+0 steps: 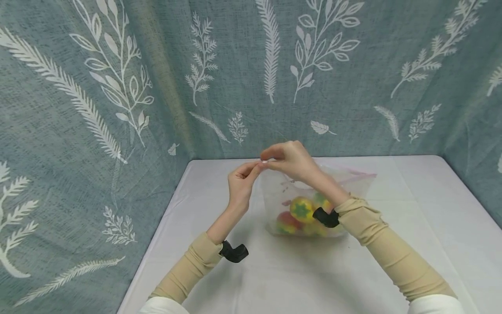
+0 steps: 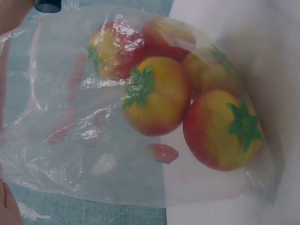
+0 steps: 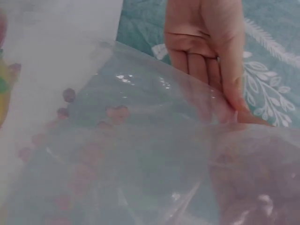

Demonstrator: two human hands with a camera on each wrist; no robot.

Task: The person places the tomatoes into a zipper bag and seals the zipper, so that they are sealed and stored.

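Note:
A clear plastic zip bag [image 1: 274, 198] with pink printing stands on the table. Inside its bottom lie several red and yellow tomatoes [image 2: 157, 101] with green leafy tops. At the bag's upper left corner, my left hand [image 1: 240, 187] pinches the edge between thumb and forefinger, its other fingers curled. My right hand [image 1: 296, 161] pinches the same edge right beside it, its forearm crossing in front of the bag. A pink zip strip [image 1: 358, 173] runs along the top toward the right corner. In the right wrist view, the left thumb [image 3: 232, 75] presses on the film.
A white cloth covers the table [image 1: 392, 261]. Behind and to the left hangs a blue-green curtain [image 1: 243, 56] with white leaf prints. Black wrist cameras sit on the left sleeve [image 1: 192, 261] and right sleeve [image 1: 384, 244].

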